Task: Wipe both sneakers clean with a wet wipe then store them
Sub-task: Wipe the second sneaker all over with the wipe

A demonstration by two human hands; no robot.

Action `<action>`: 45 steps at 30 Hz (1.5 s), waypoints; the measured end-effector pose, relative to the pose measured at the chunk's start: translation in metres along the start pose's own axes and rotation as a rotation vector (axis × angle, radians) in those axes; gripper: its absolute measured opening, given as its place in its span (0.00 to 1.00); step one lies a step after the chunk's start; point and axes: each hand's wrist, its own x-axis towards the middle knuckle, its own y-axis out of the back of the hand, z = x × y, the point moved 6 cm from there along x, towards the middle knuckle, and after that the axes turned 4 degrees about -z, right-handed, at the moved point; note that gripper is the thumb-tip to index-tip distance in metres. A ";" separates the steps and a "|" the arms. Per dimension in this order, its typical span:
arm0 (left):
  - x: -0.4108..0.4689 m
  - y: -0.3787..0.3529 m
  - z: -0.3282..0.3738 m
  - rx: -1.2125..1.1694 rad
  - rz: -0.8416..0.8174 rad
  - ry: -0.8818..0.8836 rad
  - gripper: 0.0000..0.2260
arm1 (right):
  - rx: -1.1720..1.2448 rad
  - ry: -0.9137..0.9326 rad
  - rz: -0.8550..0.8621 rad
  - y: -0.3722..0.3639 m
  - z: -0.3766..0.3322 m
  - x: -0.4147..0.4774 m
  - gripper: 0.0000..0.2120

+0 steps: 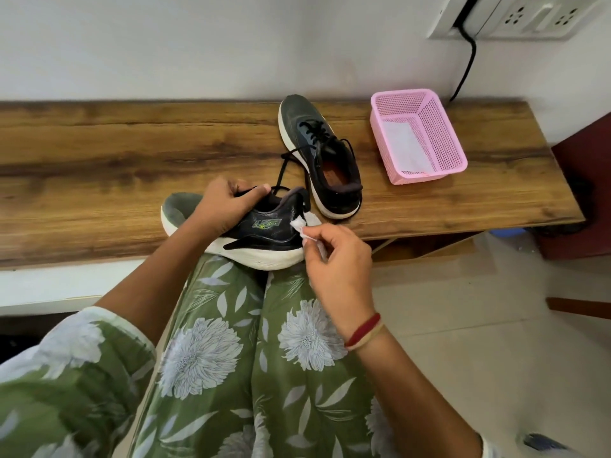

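A dark sneaker with a white sole point(264, 236) lies on its side across my lap at the shelf's front edge. My left hand point(224, 206) grips it over the tongue and laces. My right hand point(334, 259) pinches a crumpled white wet wipe point(305, 226) against the sneaker's heel. The second dark sneaker point(317, 153) stands upright on the wooden shelf point(132, 153), toe towards the wall, its laces loose and trailing towards the held shoe.
A pink mesh basket point(443, 133) with a white sheet inside sits on the shelf right of the second sneaker. A black cable point(466, 64) hangs from a wall socket panel point(519, 16). Tiled floor lies to the right, with dark furniture beside the shelf.
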 end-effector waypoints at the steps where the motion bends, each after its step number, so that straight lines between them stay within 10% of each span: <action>1: 0.000 0.002 -0.001 0.022 0.042 0.024 0.31 | -0.061 0.075 0.036 -0.001 -0.006 -0.004 0.07; 13: 0.004 0.006 0.013 0.343 0.227 0.189 0.27 | -0.390 0.515 -0.074 -0.042 -0.034 -0.007 0.12; 25: 0.003 0.003 0.050 0.110 -0.250 0.190 0.30 | 0.325 -0.109 0.118 0.006 0.033 0.046 0.10; 31: 0.013 -0.029 0.072 0.408 -0.346 0.173 0.25 | 0.455 -0.140 0.012 -0.007 0.036 0.048 0.11; 45: 0.016 -0.040 0.039 0.047 -0.366 0.281 0.19 | 0.666 -0.245 0.279 -0.001 0.050 0.042 0.12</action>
